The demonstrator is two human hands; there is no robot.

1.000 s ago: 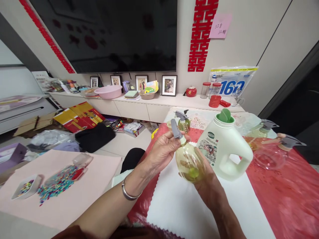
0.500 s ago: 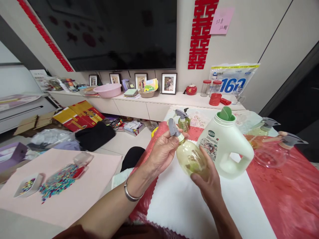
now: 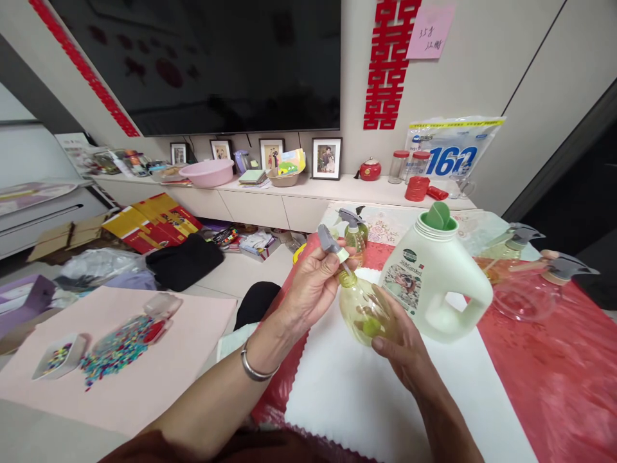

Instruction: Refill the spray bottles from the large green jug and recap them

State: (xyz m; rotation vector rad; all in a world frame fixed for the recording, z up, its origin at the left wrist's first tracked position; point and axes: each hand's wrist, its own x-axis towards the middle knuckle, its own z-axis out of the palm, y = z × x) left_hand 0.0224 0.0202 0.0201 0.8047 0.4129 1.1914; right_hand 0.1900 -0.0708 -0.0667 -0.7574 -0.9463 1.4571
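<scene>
Yellow translucent round-bellied spray bottle (image 3: pixel 359 307) sits at the pale-green plastic jug's (image 3: pixel 441 280) 8 o'clock, right hand (image 3: pixel 407 344) cupping it, left hand (image 3: pixel 313 280) pinching grey plastic trigger head (image 3: pixel 330 240) off its neck; I'd keep bottle steady, thin tube (image 3: pixel 346 269) in line with opening.

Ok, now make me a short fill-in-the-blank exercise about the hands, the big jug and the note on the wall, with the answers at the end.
1. The left hand holds the spray top, while the yellow bottle is in the ____ hand.
2. The wrist with the metal bracelet is the ____ one.
3. The piece sticking out of the jug is the color ____.
4. The note on the wall is the color ____.

Missing words: right; left; green; pink.
</scene>
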